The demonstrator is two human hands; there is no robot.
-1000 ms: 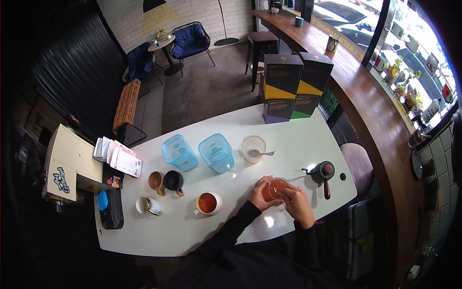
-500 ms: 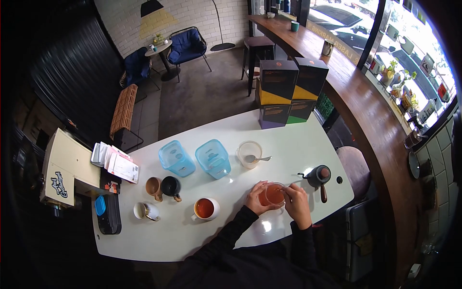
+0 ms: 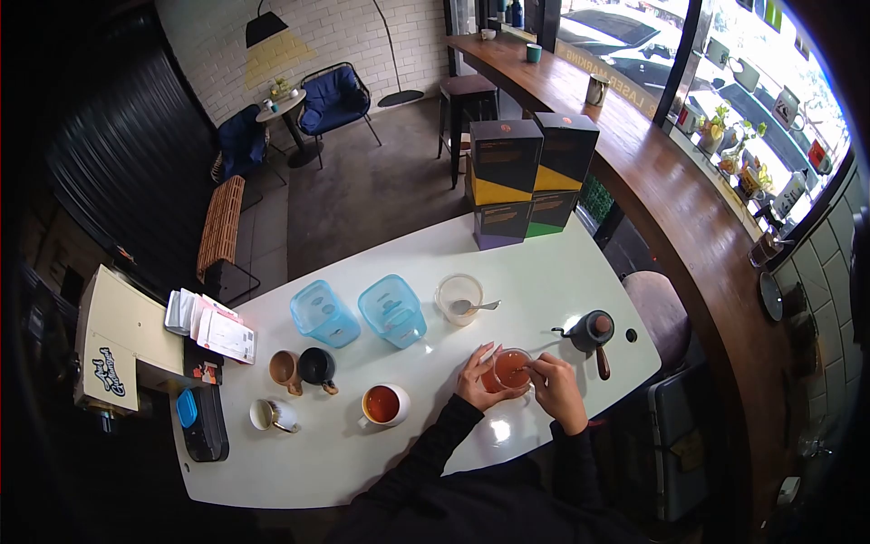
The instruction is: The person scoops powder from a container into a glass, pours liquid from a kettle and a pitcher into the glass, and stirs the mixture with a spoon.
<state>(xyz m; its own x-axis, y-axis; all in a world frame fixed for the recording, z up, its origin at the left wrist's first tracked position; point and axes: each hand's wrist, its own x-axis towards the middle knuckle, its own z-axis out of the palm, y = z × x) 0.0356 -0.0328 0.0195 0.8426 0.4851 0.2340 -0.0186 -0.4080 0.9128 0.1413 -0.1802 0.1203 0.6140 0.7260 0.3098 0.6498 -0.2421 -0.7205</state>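
My left hand point(image 3: 477, 379) is wrapped round the left side of a clear cup point(image 3: 509, 388) of reddish-orange liquid. At the cup's right rim, the fingers of my right hand point(image 3: 557, 388) are pinched together over the liquid; what they hold is mostly hidden and too small to name. To the left stands a white mug point(image 3: 401, 404) with darker red-orange liquid in it. Beyond the cup, a metal spoon point(image 3: 476, 307) lies in a translucent round tub point(image 3: 459, 286). A dark grey pot point(image 3: 589, 332) with a wooden handle is right of my right hand.
Two light-blue containers point(image 3: 391, 313) stand mid-table. A brown cup point(image 3: 284, 367), a black cup point(image 3: 317, 366) and a white-and-gold cup point(image 3: 275, 415) are at the left. Stacked dark boxes point(image 3: 506, 159) stand at the far edge of the white table point(image 3: 362, 471).
The view has shifted a little, so the whole scene sits slightly lower and to the left. Both hands keep their places at the cup; the right fingers have shifted slightly at its rim.
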